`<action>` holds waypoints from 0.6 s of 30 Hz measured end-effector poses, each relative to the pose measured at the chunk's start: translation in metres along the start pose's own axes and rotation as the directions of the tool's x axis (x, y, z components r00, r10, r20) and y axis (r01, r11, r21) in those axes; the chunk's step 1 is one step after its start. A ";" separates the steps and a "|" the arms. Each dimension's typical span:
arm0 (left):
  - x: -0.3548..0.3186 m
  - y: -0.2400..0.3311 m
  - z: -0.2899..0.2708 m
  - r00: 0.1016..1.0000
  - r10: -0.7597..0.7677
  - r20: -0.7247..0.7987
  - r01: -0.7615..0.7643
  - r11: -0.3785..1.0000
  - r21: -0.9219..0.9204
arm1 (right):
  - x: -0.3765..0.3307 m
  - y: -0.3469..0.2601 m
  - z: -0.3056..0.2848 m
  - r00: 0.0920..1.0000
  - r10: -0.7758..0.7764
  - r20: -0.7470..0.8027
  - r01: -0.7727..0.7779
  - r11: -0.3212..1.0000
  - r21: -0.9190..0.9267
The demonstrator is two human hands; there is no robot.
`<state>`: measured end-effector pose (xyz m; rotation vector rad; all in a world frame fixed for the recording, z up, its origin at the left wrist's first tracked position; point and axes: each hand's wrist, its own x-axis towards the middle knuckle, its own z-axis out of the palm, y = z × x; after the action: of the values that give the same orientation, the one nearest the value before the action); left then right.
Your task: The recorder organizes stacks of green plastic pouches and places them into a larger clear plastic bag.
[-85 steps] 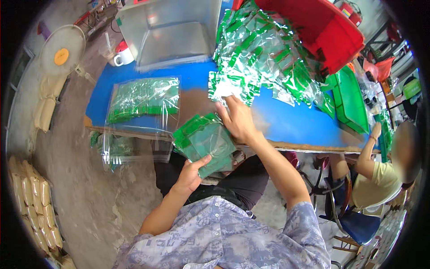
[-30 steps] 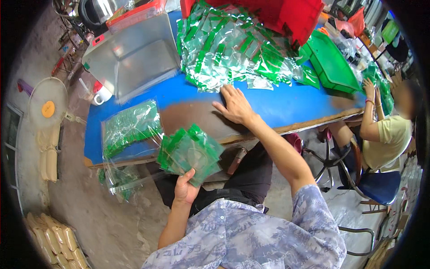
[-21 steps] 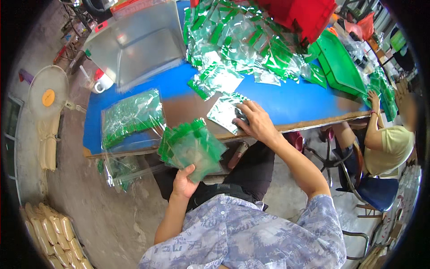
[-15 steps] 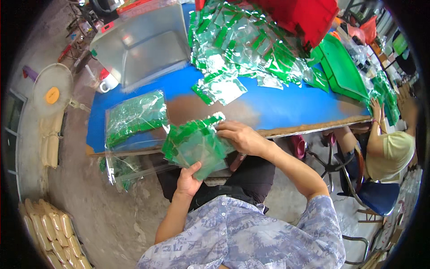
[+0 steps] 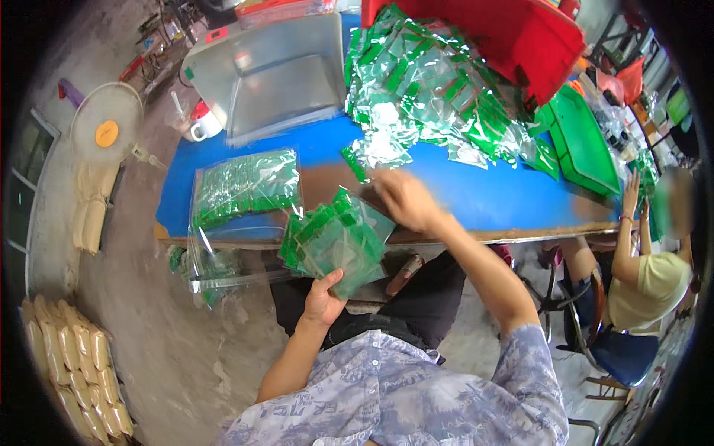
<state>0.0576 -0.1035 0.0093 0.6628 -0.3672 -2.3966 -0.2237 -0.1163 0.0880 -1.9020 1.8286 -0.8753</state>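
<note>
A fanned stack of small clear plastic bags with green ends (image 5: pixel 338 241) is held over my lap, in front of the table edge. My left hand (image 5: pixel 325 299) grips its lower end, thumb on top. Over the table's near edge, just right of the stack, is my right hand (image 5: pixel 407 202). Motion smears its bent fingers, so whether they hold anything is unclear. Beyond that hand, a loose bag (image 5: pixel 383 154) lies at the near edge of a large heap of similar green-and-clear bags (image 5: pixel 424 93).
Neat rows of green bags fill a big clear bag (image 5: pixel 249 186) overhanging the table edge. A translucent bin (image 5: pixel 286 89), a white mug (image 5: pixel 207 126), a red crate (image 5: pixel 513 37) and a green tray (image 5: pixel 584 141) stand on the blue table (image 5: pixel 461 193). At right sits another person (image 5: pixel 647 286).
My right hand has left the stack, moving up and to the right toward the heap. The stack stays in my left hand, its bags spread wider. The whole view has shifted slightly.
</note>
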 end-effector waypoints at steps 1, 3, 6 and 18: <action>0.002 0.000 0.003 1.000 -0.011 -0.005 0.011 1.000 -0.005 | 0.021 0.021 0.000 0.980 -0.133 -0.147 0.108 0.980 -0.169; 0.009 -0.006 0.000 0.999 -0.032 0.029 0.032 0.999 -0.004 | 0.045 0.076 0.004 0.957 -0.243 -0.161 0.142 0.871 -0.470; 0.008 -0.007 -0.019 0.999 -0.034 0.032 0.035 0.999 -0.033 | 0.028 0.049 0.008 0.983 -0.182 -0.025 0.134 0.804 -0.580; 0.006 -0.003 0.012 0.998 -0.042 0.053 0.045 0.997 -0.061 | -0.027 -0.004 0.009 0.972 0.025 -0.235 -0.003 0.996 0.094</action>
<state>0.0449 -0.1037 0.0158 0.5874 -0.3015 -2.4602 -0.2138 -0.0908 0.0789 -1.7906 1.8931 -1.2051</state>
